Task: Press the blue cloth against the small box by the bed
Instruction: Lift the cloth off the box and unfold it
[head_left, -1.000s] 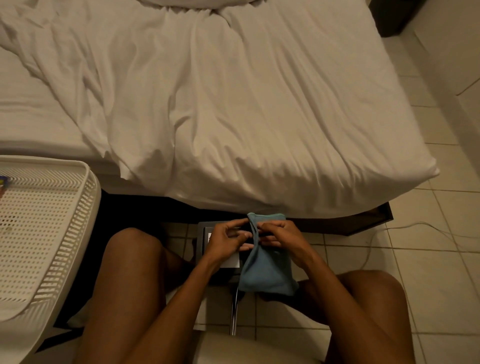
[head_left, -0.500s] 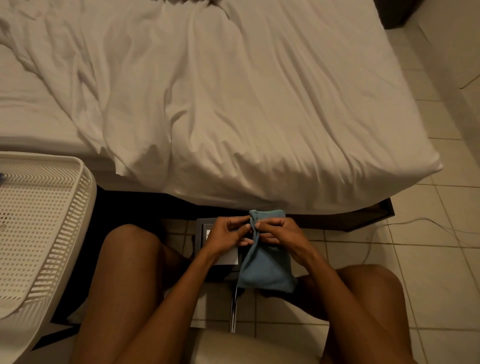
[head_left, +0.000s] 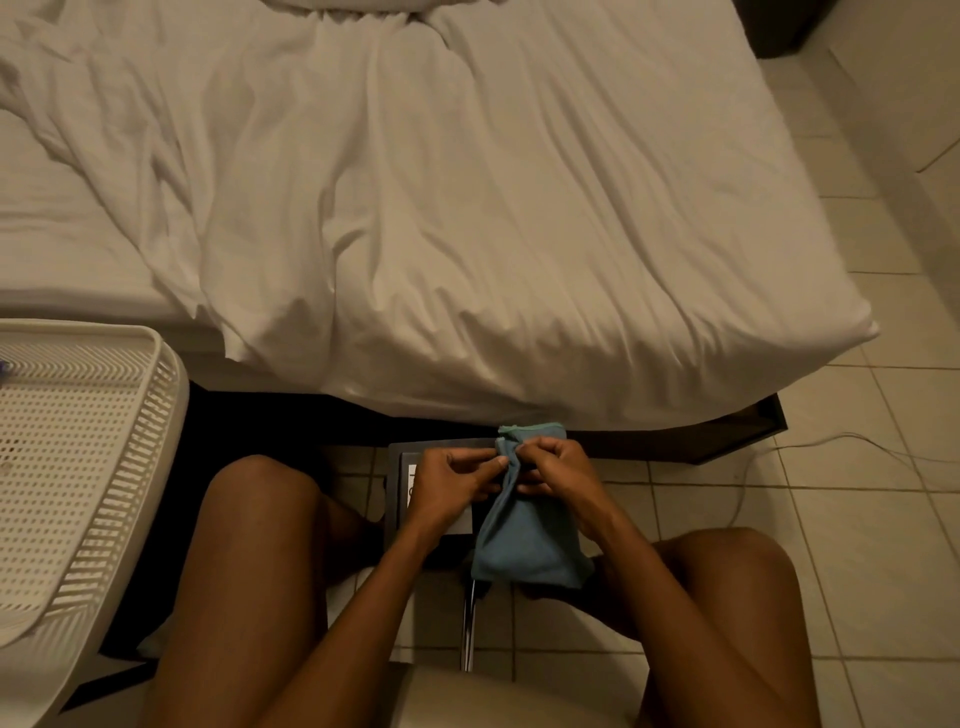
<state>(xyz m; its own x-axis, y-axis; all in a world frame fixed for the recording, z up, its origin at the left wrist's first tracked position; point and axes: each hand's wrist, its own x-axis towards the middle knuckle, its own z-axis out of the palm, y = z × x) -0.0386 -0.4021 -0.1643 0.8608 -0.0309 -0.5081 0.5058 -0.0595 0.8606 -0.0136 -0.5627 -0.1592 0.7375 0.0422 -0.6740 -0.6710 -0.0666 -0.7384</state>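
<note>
Blue cloth (head_left: 524, 545): soft matt fabric. Small box (head_left: 402, 488): dark, smooth, with a pale label. Bed (head_left: 467, 208) sheet: white, creased cloth. Basket (head_left: 161, 415): white perforated plastic. Floor (head_left: 857, 519): smooth, faintly glossy tile.

We are in a bedroom: a bed (head_left: 467, 208) with rumpled white sheets (unmade), pale tiled floor (head_left: 857, 519), a white laundry basket (head_left: 78, 467).
</note>
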